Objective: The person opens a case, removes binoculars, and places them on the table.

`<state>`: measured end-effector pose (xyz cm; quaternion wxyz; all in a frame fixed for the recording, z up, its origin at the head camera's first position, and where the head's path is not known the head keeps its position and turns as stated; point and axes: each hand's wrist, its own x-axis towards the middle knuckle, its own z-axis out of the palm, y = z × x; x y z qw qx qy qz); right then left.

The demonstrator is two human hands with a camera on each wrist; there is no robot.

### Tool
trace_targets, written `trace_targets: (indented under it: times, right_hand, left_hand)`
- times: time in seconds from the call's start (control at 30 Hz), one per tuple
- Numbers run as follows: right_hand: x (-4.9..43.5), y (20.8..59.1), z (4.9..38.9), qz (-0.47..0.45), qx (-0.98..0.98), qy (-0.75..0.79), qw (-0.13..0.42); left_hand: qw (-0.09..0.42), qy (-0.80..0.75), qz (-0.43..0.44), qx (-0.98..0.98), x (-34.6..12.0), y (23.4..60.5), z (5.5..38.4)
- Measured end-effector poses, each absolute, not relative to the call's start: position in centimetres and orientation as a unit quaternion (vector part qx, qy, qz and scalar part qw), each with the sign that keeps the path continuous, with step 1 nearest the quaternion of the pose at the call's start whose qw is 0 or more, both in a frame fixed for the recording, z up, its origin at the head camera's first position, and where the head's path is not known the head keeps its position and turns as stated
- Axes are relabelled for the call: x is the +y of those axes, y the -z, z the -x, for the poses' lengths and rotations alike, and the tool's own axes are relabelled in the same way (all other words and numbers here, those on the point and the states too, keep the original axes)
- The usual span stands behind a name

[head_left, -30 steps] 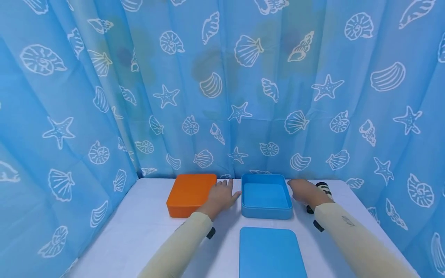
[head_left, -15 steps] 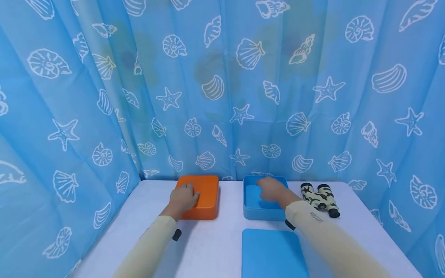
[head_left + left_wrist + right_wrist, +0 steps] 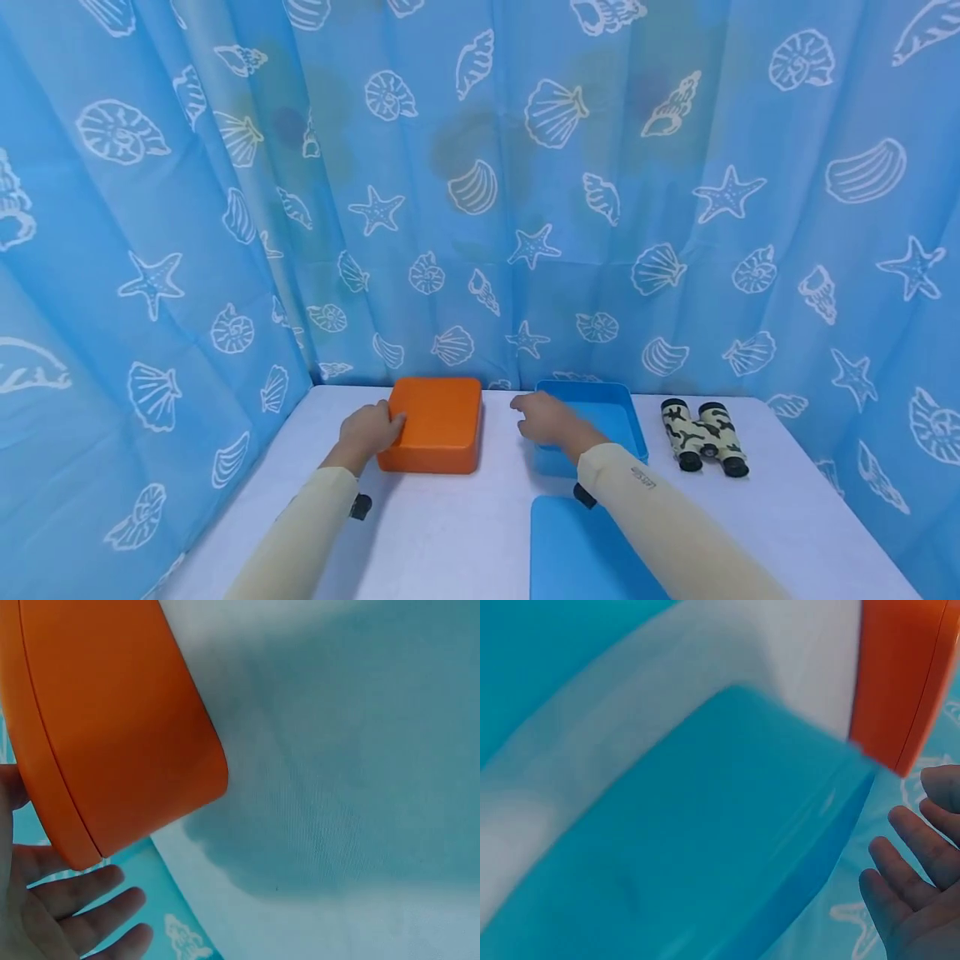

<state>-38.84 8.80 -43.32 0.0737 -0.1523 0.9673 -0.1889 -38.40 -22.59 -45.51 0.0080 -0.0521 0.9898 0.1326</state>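
Observation:
An orange lidded box (image 3: 438,412) sits toward the back left of the white table. My left hand (image 3: 367,432) is at its left side; in the left wrist view the thumb is at the lid edge and the other fingers (image 3: 101,926) are spread beside the corner. My right hand (image 3: 551,417) hovers over the left side of a lidless blue box (image 3: 636,425), its fingers pointing toward the orange box. The right wrist view shows the fingers (image 3: 900,874) extended and apart from the orange box, holding nothing.
A flat blue lid (image 3: 573,554) lies in front of the blue box, partly under the right forearm. Camouflage-patterned binoculars (image 3: 701,435) lie to the right of it. A blue shell-print curtain (image 3: 495,208) hangs along the table's back edge.
My left hand has moved left from between the boxes, across the orange box, to its left side. My right hand has moved left from beyond the blue box, uncovering the binoculars.

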Motion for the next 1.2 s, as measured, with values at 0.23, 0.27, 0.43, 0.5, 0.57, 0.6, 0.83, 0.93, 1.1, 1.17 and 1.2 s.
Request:
trace_targets:
  times: [0.23, 0.27, 0.43, 0.5, 0.57, 0.6, 0.83, 0.93, 1.1, 1.17, 1.2]
  right_hand:
    - [6.3, 45.2, 38.7, 0.123, 0.962, 0.234, 0.072]
    - [6.1, 45.5, 38.7, 0.119, 0.960, 0.245, 0.070]
    - [4.6, 47.0, 38.4, 0.100, 0.923, 0.363, 0.081]
    - [3.9, 47.6, 38.1, 0.087, 0.896, 0.425, 0.094]
    - [3.3, 48.2, 37.9, 0.070, 0.860, 0.493, 0.110]
    - [3.0, 48.4, 37.8, 0.059, 0.842, 0.523, 0.115]
    - [2.2, 48.1, 37.8, -0.037, 0.756, 0.636, 0.153]
    - [2.4, 47.4, 38.2, -0.065, 0.716, 0.674, 0.171]
    - [2.6, 46.2, 39.2, -0.082, 0.658, 0.725, 0.185]
    - [2.6, 45.8, 39.4, -0.084, 0.650, 0.732, 0.185]
    - [2.6, 45.6, 39.5, -0.088, 0.647, 0.734, 0.185]
  left_hand:
    - [0.020, -0.195, 0.081, 0.977, -22.8, 46.0, 39.2]
    - [0.022, -0.212, 0.088, 0.973, -22.8, 46.1, 39.3]
    - [0.041, -0.288, 0.131, 0.948, -23.0, 46.1, 40.0]
    - [0.048, -0.317, 0.149, 0.935, -23.1, 46.2, 40.2]
    - [0.054, -0.344, 0.164, 0.923, -23.2, 46.2, 40.4]
    - [0.057, -0.356, 0.171, 0.917, -23.3, 46.2, 40.4]
    - [0.077, -0.412, 0.203, 0.885, -23.2, 45.2, 40.8]
    - [0.084, -0.424, 0.210, 0.877, -23.3, 44.5, 41.2]
    - [0.098, -0.424, 0.220, 0.873, -23.4, 43.3, 41.4]
    - [0.098, -0.423, 0.221, 0.874, -23.3, 42.9, 41.4]
    - [0.097, -0.424, 0.221, 0.873, -23.3, 42.7, 41.4]
